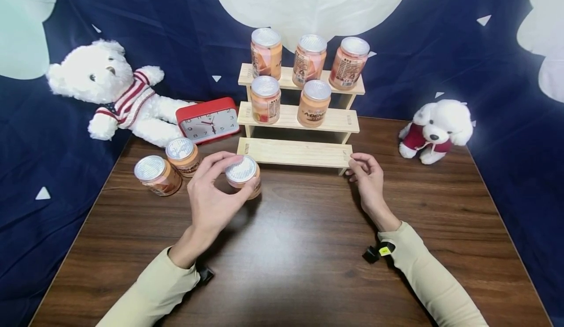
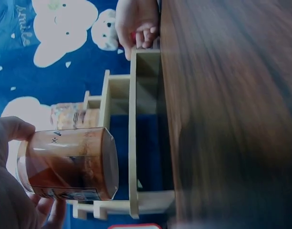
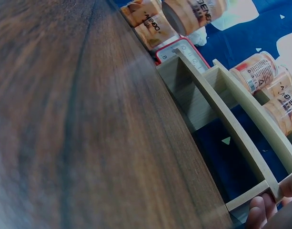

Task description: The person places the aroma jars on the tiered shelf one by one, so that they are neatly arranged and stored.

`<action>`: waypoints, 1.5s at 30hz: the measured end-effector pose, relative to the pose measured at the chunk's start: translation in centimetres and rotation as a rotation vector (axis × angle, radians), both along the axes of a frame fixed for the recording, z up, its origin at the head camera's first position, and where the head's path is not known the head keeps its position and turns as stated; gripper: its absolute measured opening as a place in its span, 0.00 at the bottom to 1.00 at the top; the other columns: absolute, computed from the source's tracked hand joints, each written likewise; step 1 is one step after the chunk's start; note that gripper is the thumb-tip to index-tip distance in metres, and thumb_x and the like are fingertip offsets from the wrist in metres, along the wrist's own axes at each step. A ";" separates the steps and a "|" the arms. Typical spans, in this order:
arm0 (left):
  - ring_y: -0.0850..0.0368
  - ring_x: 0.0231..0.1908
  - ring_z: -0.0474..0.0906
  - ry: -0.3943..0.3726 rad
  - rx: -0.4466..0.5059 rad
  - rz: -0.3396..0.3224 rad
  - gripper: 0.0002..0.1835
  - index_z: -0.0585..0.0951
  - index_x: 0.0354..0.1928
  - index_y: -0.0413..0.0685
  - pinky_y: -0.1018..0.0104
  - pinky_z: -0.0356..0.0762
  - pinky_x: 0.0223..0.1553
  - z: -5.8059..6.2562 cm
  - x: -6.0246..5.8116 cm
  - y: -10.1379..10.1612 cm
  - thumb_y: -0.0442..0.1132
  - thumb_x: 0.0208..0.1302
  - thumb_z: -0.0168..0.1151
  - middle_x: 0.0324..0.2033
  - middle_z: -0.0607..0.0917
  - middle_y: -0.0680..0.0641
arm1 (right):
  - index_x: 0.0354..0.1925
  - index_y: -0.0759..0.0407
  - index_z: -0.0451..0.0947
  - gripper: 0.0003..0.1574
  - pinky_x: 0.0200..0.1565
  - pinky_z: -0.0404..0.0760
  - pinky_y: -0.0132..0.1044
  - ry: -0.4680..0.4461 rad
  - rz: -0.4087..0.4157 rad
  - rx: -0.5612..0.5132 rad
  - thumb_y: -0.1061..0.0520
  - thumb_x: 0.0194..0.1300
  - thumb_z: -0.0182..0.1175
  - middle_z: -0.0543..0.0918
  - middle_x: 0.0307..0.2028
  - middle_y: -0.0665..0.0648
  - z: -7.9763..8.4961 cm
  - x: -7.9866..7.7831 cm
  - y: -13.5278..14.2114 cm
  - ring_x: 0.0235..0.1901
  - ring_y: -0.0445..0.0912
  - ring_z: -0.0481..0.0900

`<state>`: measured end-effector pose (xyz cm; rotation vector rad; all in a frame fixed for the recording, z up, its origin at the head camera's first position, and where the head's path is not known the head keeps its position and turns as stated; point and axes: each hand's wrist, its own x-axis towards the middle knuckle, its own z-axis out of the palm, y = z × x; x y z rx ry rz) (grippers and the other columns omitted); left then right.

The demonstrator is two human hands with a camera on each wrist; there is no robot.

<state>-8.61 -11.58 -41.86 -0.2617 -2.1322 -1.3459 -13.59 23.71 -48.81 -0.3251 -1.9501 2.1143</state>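
Observation:
My left hand [image 1: 213, 192] grips a can [image 1: 243, 173] with a silver lid and an orange-peach label, thumb on one side and fingers on the other. In the left wrist view this can [image 2: 69, 164] is up off the table, in front of the shelf. A three-step wooden shelf [image 1: 295, 152] stands at the back centre, its lowest step bare. At that step's right end, my right hand [image 1: 369, 180] pinches the board's edge between thumb and fingers; the right wrist view shows its fingers [image 3: 262, 210] at the corner.
Three similar cans [image 1: 310, 60] stand on the top step, two more [image 1: 314, 104] on the middle one. Two others [image 1: 158, 175] sit on the table at left, near a red clock [image 1: 208, 121] and a white teddy bear [image 1: 114, 87]. A white toy dog [image 1: 436, 130] sits at right.

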 end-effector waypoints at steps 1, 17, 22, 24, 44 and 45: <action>0.51 0.51 0.84 0.000 0.004 -0.013 0.24 0.94 0.50 0.47 0.71 0.77 0.50 0.0 -0.1 0.3 0.42 0.48 0.90 0.51 0.90 0.44 | 0.50 0.61 0.82 0.05 0.29 0.82 0.26 0.000 0.001 0.001 0.67 0.80 0.63 0.88 0.31 0.44 0.0 0.0 0.0 0.28 0.39 0.83; 0.54 0.54 0.85 -0.007 -0.003 -0.210 0.26 0.94 0.53 0.48 0.63 0.82 0.53 1.1 -2.1 4.7 0.44 0.50 0.90 0.53 0.89 0.47 | 0.50 0.60 0.82 0.06 0.29 0.82 0.27 0.006 -0.004 0.008 0.67 0.79 0.63 0.88 0.31 0.44 -0.2 -0.1 -0.2 0.28 0.40 0.83; 0.54 0.54 0.85 0.037 -0.045 -0.234 0.25 0.94 0.51 0.49 0.57 0.84 0.56 1.1 -3.1 6.0 0.46 0.51 0.88 0.53 0.89 0.48 | 0.51 0.61 0.82 0.06 0.29 0.82 0.27 0.011 -0.004 0.021 0.67 0.79 0.63 0.88 0.31 0.44 -0.2 -0.1 -0.1 0.28 0.40 0.83; 0.54 0.53 0.85 0.052 -0.057 -0.239 0.24 0.94 0.50 0.49 0.56 0.85 0.55 1.1 -3.4 6.6 0.47 0.51 0.88 0.52 0.89 0.48 | 0.51 0.63 0.82 0.06 0.29 0.82 0.27 0.014 -0.006 0.018 0.67 0.79 0.62 0.88 0.31 0.44 -0.2 -0.1 0.0 0.27 0.40 0.83; 0.53 0.55 0.85 0.040 -0.020 -0.268 0.24 0.94 0.51 0.47 0.56 0.85 0.57 1.0 -5.9 11.0 0.45 0.51 0.87 0.53 0.89 0.48 | 0.49 0.61 0.82 0.05 0.28 0.82 0.26 0.024 -0.011 0.004 0.68 0.79 0.63 0.88 0.30 0.45 -0.4 -0.2 0.0 0.27 0.40 0.83; 0.53 0.55 0.85 0.036 -0.023 -0.270 0.24 0.94 0.51 0.47 0.55 0.85 0.57 1.0 -6.0 11.1 0.45 0.50 0.87 0.53 0.89 0.47 | 0.49 0.61 0.82 0.05 0.28 0.82 0.26 0.023 -0.011 0.003 0.68 0.79 0.63 0.88 0.30 0.45 -0.4 -0.1 0.0 0.27 0.40 0.83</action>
